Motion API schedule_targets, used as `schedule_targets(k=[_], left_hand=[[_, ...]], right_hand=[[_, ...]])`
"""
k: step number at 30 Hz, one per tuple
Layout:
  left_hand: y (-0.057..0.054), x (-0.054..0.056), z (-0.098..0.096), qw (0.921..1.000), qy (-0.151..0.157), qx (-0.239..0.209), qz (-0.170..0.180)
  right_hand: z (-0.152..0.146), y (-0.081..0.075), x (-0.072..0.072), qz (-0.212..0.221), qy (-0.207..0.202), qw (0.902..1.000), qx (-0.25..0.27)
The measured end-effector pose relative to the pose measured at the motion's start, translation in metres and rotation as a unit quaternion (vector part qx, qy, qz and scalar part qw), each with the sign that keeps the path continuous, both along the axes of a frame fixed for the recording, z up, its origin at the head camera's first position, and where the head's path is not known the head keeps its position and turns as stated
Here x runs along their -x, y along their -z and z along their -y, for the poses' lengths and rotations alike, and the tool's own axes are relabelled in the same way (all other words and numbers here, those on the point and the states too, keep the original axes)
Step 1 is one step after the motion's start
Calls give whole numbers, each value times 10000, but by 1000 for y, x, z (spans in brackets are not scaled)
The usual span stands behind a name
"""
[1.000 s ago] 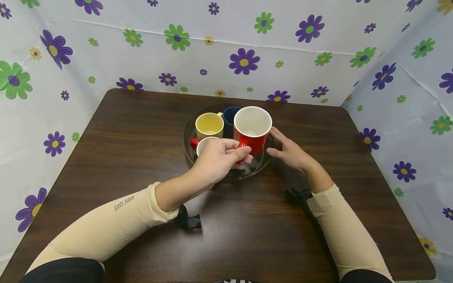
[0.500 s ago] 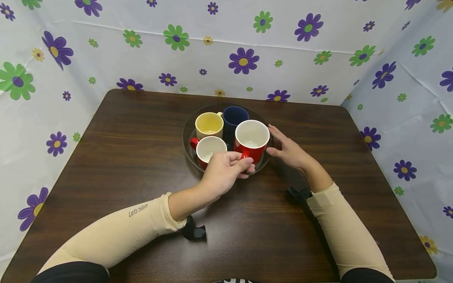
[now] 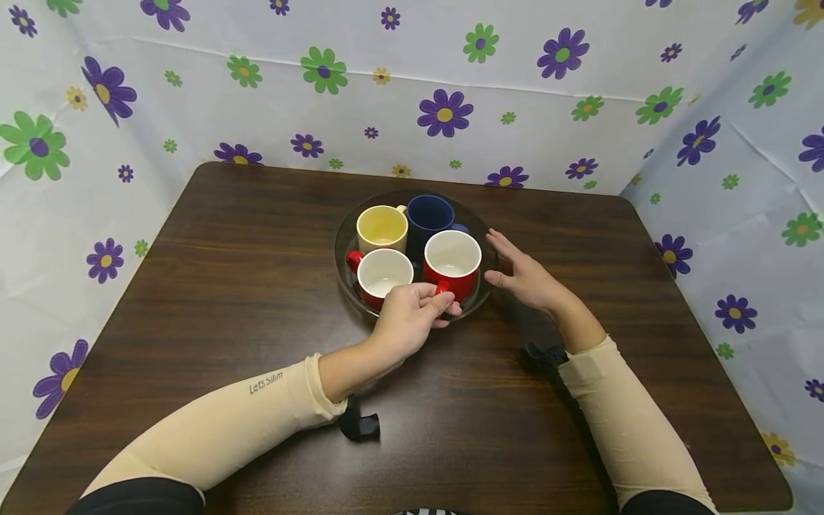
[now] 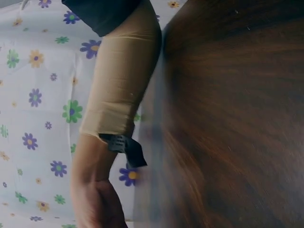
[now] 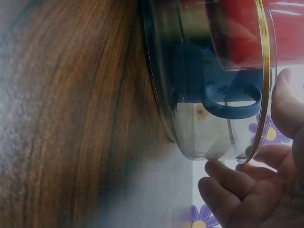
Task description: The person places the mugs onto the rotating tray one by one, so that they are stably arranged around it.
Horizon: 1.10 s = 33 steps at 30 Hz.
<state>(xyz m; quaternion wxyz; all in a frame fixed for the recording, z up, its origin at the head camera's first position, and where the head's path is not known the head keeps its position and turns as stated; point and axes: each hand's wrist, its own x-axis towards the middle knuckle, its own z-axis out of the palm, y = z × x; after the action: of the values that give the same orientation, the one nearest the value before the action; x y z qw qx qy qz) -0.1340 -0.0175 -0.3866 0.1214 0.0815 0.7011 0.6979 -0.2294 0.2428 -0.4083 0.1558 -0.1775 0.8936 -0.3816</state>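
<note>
My left hand (image 3: pixel 412 313) pinches the handle of a red mug (image 3: pixel 453 275) with a white inside. That mug is upright at the front right of a round smoky glass bowl (image 3: pixel 346 280). Just outside the bowl's right rim is my right hand (image 3: pixel 524 277), thumb and fingers spread; the right wrist view has its fingertips (image 5: pixel 217 171) right at the glass. Also in the bowl are a yellow mug (image 3: pixel 381 227), a dark blue mug (image 3: pixel 430 213) and a second red mug (image 3: pixel 384 272). At the bottom of the left wrist view, only part of my left hand (image 4: pixel 97 204) shows.
The bowl stands on a dark wooden table (image 3: pixel 270 286) towards its far side. Behind and beside the table hangs a white flowered curtain (image 3: pixel 412 64). Black straps (image 3: pixel 359 422) hang from both wrists, close over the tabletop.
My left hand has lowered the red mug into the bowl's front right, bringing it nearer to me. The blue mug and the second red mug are less covered. My right hand has barely moved.
</note>
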Motion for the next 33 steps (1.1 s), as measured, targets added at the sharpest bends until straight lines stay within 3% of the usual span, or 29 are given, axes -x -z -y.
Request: schedule_targets(k=[7,13,18,25,29,33], left_hand=[[3,2,-3,9999,-58,126,59],[-1,2,-5,9992,-67,82,376],[0,1,-4,9983,130,232,514],[2,-4,3,9958,521,671,337],[-8,-8,11,9829,1185,1324,484],[-23,-14,21,9578,1757,2257,292]], right_hand=[[1,0,-2,-51,45,10000,-41],[1,-1,-4,-90,77,9999,-86],[1,0,-4,-113,94,9998,-119],[1,0,-4,-70,129,9998,-131],[2,1,-4,-102,110,9998,-165],[2,2,-4,-184,80,9997,-171]])
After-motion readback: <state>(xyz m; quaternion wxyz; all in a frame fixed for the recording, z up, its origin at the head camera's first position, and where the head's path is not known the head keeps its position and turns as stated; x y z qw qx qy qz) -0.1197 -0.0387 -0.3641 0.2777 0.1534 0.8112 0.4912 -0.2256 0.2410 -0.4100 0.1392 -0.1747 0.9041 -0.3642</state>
